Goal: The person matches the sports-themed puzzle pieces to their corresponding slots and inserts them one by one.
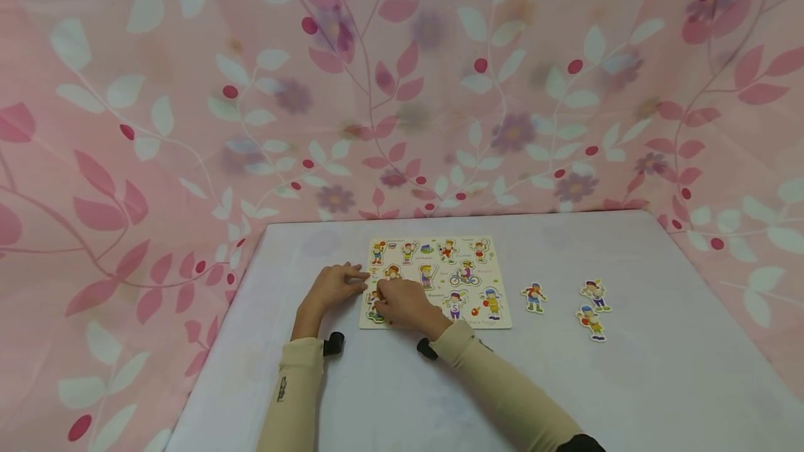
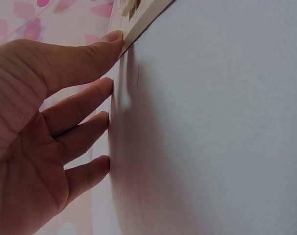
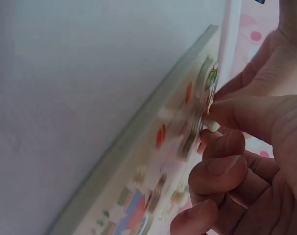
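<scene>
Fingers of left hand [image 1: 333, 286] lie straight against puzzle board [image 1: 484, 319]; right hand [image 1: 405, 303] pinches piece peg [image 3: 211, 125].

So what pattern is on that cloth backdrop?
Pink backdrop with leaves, flowers and berries; head view.

Head view: from above and behind both forearms, facing forward and down across the white table [image 1: 628, 382] toward the pink floral backdrop [image 1: 188, 89]; wide and well back, taking in the whole puzzle board [image 1: 467, 319].

Left wrist view: from beneath the left hand [image 2: 36, 147], along the palm, very near, rolled so the table [image 2: 212, 147] stands like a wall; only the board's edge [image 2: 143, 22] caught at the top.

Right wrist view: likewise rolled and very near, from behind the right hand [image 3: 246, 161], onto the board's printed face [image 3: 153, 186], partly blurred.

Shared by all three: board and table; backdrop glimpsed in each.
</scene>
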Motion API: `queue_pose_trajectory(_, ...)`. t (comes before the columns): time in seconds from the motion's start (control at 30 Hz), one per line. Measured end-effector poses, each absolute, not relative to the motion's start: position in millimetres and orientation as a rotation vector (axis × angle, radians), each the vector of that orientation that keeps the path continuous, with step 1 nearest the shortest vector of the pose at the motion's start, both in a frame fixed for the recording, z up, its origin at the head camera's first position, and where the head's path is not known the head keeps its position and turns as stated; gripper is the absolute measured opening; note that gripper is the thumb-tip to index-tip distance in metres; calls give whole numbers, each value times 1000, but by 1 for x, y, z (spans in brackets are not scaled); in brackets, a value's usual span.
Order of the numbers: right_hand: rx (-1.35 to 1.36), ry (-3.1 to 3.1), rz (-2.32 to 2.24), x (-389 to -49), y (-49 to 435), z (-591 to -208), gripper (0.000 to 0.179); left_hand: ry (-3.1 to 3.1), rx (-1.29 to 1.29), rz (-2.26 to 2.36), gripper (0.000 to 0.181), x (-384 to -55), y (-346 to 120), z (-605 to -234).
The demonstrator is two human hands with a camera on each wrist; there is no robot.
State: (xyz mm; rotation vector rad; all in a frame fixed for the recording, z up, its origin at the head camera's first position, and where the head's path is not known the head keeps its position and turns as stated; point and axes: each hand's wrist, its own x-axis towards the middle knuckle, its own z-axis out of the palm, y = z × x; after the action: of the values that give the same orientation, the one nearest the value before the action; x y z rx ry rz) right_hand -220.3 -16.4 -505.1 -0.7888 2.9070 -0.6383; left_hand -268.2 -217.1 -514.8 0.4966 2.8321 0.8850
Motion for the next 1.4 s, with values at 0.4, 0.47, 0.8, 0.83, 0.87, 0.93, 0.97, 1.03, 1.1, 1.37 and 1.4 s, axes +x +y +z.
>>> queue_pose_trajectory(0.4,-682,2918,-600,-218,-24,-507,13,2835,519,848,28,-268,-217,-513)
queue_pose_trajectory(0.47,-686,2923,-602,-218,-24,-507,13,2835,517,852,27,-269,-217,-514)
queue_pose_trajectory(0.8,-698,2893,-696,-217,-5,-484,17,2829,517,870,27,-270,-217,-515)
queue_pose_trajectory(0.83,-699,2892,-708,-218,-2,-480,18,2832,515,871,27,-270,-218,-515)
queue_pose_trajectory(0.87,-710,2903,-710,-218,1,-477,19,2834,516,869,27,-270,-218,-515)
queue_pose_trajectory(0.93,-730,2919,-721,-218,8,-471,20,2840,522,866,27,-270,-219,-515)
queue_pose_trajectory(0.97,-738,2926,-734,-218,12,-469,21,2841,522,868,28,-270,-219,-515)
queue_pose_trajectory(1.03,-740,2922,-772,-217,19,-464,21,2840,524,871,28,-270,-220,-515)
queue_pose_trajectory(1.1,-728,2908,-821,-215,26,-459,22,2836,522,878,27,-270,-220,-515)
queue_pose_trajectory(1.37,-685,2898,-853,-204,54,-448,23,2809,508,891,28,-269,-220,-515)
queue_pose_trajectory(1.4,-684,2916,-836,-202,58,-447,23,2808,508,892,28,-269,-220,-515)
